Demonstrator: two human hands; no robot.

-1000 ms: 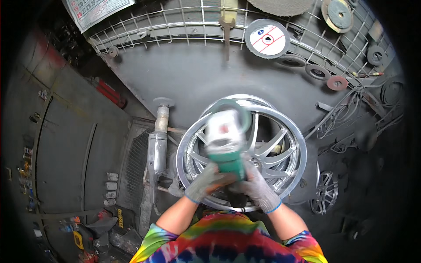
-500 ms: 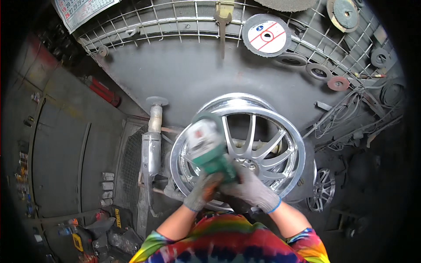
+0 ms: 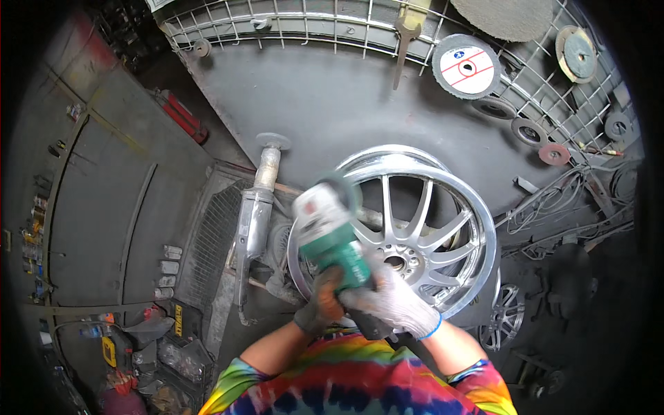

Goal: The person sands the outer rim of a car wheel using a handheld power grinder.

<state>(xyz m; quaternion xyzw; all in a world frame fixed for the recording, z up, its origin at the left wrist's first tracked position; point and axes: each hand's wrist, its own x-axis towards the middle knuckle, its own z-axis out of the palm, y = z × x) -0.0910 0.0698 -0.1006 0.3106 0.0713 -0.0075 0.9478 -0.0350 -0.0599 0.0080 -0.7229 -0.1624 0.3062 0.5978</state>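
A blurred green and white angle grinder (image 3: pixel 330 234) is tilted over the left part of a silver multi-spoke alloy wheel (image 3: pixel 453 257); whether its disc touches the rim cannot be told. My gloved left hand (image 3: pixel 321 301) is closed on the grinder body, orange-stained at the fingers. My right hand (image 3: pixel 398 306), in a pale knit glove with a blue cuff, wraps round the dark lower handle just right of it. A second wheel (image 3: pixel 387 151) shows behind the upper one. Left of them is a grey cylindrical machine (image 3: pixel 256 218) with a disc on top.
A wire grid (image 3: pixel 325 28) at the top holds a wrench (image 3: pixel 405 45) and several grinding discs (image 3: pixel 466 67). Cables (image 3: pixel 550 197) hang at right, above another wheel (image 3: pixel 503 318). A red cylinder (image 3: pixel 181 114), tool cases (image 3: pixel 181 349) and a grille (image 3: pixel 218 225) stand at left.
The grinder has swung leftward from the wheel's middle, tilting with both hands on it, uncovering the hub and more spokes. The surrounding view has shifted somewhat as the camera moved.
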